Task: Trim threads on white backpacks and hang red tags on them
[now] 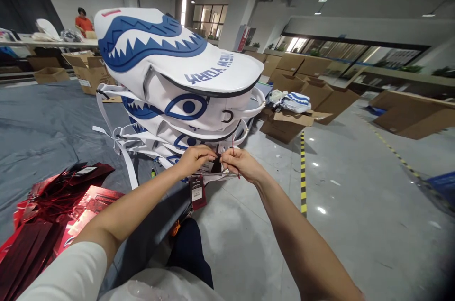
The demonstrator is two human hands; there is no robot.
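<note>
Backpacks [170,59] stand stacked on the grey-draped counter [67,116]; left grip [194,159] pinches a small dark piece [218,155] and right grip [243,162] pinches a red cord [232,142], just in front of the lower backpacks. Caution: a slack pinch could drop the cord; a bump could topple the tall stack. Count: at least 3 backpacks, overlap hiding any more; 1 cord; 1 maroon tag [199,201] hanging below left grip; piled red tags [31,244], too overlapped to count

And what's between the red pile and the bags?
In the head view, grey cloth lies between the red pile and the bags, with a white strap trailing over it.
</note>
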